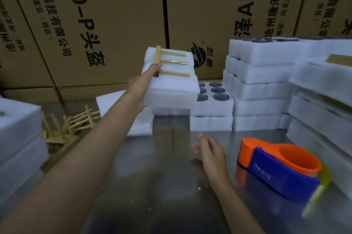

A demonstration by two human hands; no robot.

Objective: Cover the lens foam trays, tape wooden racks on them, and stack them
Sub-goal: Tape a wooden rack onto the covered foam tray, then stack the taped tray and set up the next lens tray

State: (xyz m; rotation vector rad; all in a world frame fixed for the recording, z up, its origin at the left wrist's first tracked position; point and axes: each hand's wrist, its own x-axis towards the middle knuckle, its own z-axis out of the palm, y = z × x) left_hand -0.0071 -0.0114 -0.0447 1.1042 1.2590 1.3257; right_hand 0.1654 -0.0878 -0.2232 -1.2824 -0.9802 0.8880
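My left hand [142, 83] grips a covered white foam tray [171, 89] by its left edge and holds it up over the table, tilted toward me. A wooden rack [171, 62] with three pegs is taped on top of the tray under clear tape. My right hand [209, 150] hovers low over the steel table [162, 186] with relaxed fingers and holds nothing. An uncovered foam tray [215, 100] showing dark round lenses sits on another tray just behind the held one.
An orange and blue tape dispenser [280, 167] lies at the right. Stacks of foam trays [262, 85] stand at the back right and right edge, more at the left [17, 129]. Loose wooden racks [70, 123] lie piled at the left. Cardboard boxes [95, 14] wall the back.
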